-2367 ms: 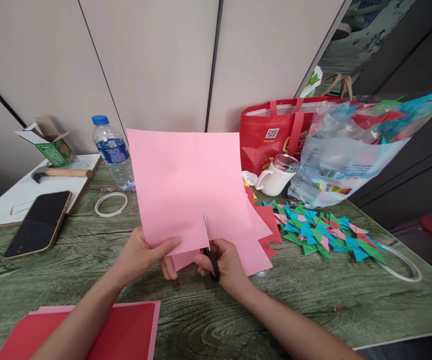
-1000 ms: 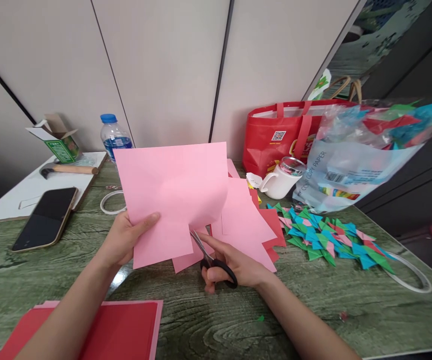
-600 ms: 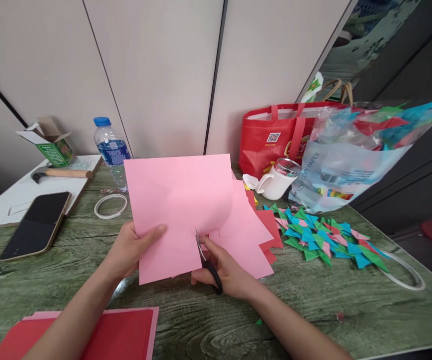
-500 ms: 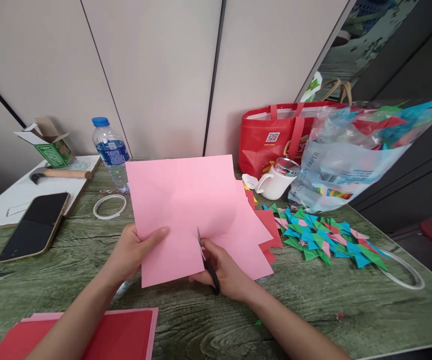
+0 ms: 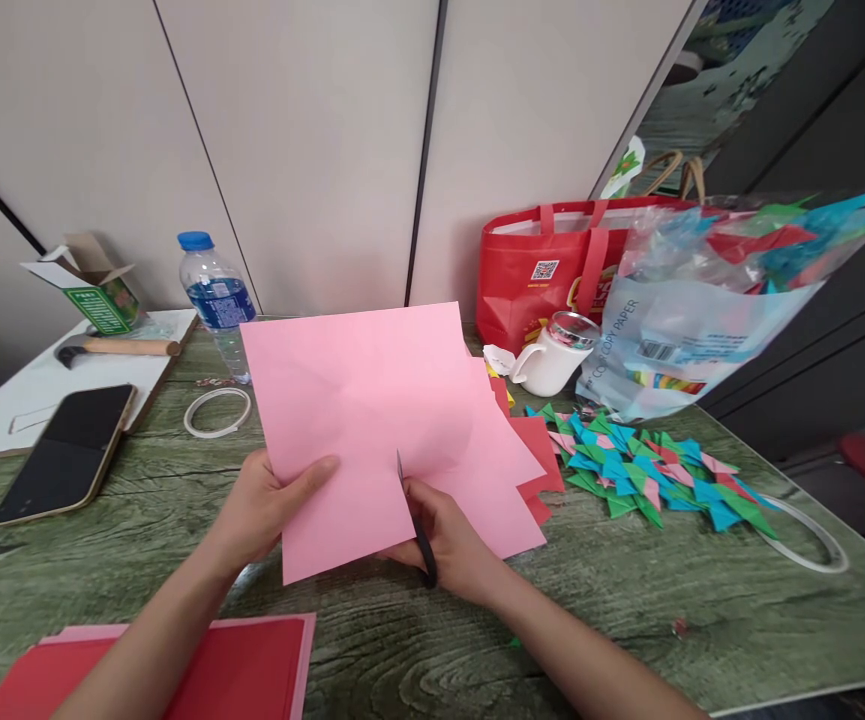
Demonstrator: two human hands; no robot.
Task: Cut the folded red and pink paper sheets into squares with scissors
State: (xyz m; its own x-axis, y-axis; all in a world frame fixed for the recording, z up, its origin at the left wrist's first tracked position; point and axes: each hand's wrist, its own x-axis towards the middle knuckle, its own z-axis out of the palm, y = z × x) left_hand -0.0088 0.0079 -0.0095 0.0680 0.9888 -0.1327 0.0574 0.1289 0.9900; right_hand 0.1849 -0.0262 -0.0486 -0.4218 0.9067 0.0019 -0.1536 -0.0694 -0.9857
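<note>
A sheet of pink paper (image 5: 349,390) is held up above the table, its left edge pinched in my left hand (image 5: 271,505) with the thumb on top. My right hand (image 5: 439,540) grips black-handled scissors (image 5: 424,550). One blade shows over the sheet, which is cut from its near edge up to the scissors; the other blade is hidden. Behind the sheet, more pink paper (image 5: 507,520) and red paper (image 5: 541,445) lie on the table. A stack of red paper (image 5: 244,665) with pink sheets under it lies below my left forearm.
Folded paper pieces (image 5: 642,470) lie in a pile at right, by a white tape ring (image 5: 814,540). Behind stand a white mug (image 5: 548,365), a red bag (image 5: 514,270) and a plastic bag (image 5: 649,350). At left are a phone (image 5: 64,450), a hammer (image 5: 124,346) and a bottle (image 5: 214,300).
The scissors have moved slightly further up into the pink sheet, and the cut is a little longer. The sheet tilts a bit more. My left hand keeps its hold.
</note>
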